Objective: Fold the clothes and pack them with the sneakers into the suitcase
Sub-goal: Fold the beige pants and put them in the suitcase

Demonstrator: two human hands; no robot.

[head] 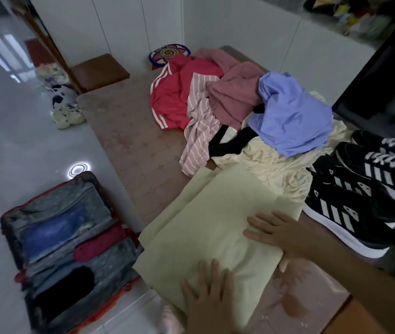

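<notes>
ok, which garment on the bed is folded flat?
The pale green garment under the left hand and right hand; the other clothes lie crumpled in a heap behind it.

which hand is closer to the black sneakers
Right. The right hand rests on the folded pale green garment at its edge beside the nearest sneaker; the left hand presses the garment's near end, farther away.

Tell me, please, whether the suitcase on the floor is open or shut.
Open. The suitcase lies flat on the floor, both lined halves exposed, with a dark red garment and a black item inside.
</notes>
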